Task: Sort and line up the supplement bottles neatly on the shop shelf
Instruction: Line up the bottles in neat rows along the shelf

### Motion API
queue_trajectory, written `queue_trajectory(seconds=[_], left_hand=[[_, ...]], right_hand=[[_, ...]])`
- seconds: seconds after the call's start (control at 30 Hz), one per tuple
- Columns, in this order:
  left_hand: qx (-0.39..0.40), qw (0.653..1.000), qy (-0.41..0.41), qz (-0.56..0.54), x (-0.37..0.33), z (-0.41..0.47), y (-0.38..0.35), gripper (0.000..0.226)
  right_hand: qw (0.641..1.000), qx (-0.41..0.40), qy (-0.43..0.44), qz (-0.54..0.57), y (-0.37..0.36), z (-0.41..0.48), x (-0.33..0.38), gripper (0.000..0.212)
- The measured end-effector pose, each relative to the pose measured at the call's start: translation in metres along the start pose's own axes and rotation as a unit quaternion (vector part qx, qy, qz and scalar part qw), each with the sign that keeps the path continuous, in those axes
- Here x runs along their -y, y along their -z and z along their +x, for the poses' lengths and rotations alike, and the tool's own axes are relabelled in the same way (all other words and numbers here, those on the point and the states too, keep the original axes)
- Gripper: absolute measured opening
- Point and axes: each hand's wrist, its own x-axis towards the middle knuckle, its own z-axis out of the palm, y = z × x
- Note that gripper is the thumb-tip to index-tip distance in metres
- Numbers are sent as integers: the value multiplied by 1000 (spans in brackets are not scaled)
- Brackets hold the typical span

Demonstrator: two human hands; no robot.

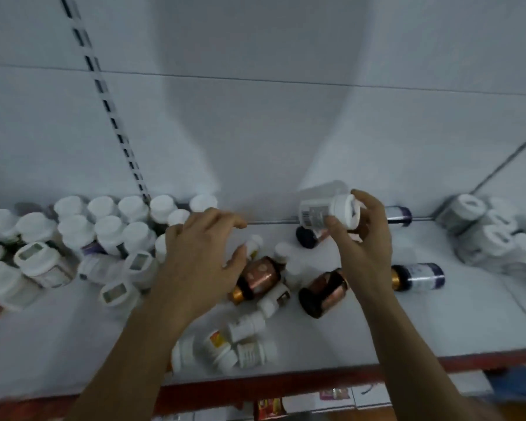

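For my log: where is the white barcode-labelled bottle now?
Head view, right of centre: the right hand holds the white bottle sideways above the shelf, just over a dark-capped bottle lying on its side.

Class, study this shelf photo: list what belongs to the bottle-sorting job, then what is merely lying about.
Job in hand: white bottle gripped by the right hand; left hand; copper bottles lying down; purple-labelled bottle lying down; upright white-capped bottles; small white bottles near the front edge; shelf.

Merely there: packets on the lower shelf; slotted strip on the back panel.
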Motion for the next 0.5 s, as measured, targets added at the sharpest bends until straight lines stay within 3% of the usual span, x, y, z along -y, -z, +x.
queue_trajectory(seconds=[0.17,0.27,0.33,0.5], left_hand=[[83,996,-26,19,-36,24,-44,39],[104,994,-43,0,-69,40,-73,43],[120,991,-50,-15,-89,50,-96,45],[147,988,-39,-19,-119,66,-138,41]], right_hand=[[989,-118,0,-91,99,21,-31,47],[962,-185,-27,-199,167,34,-50,51],[943,-151,-26,-296,198,50,-59,54],[884,39,-5,-466,212,95,-73,51]])
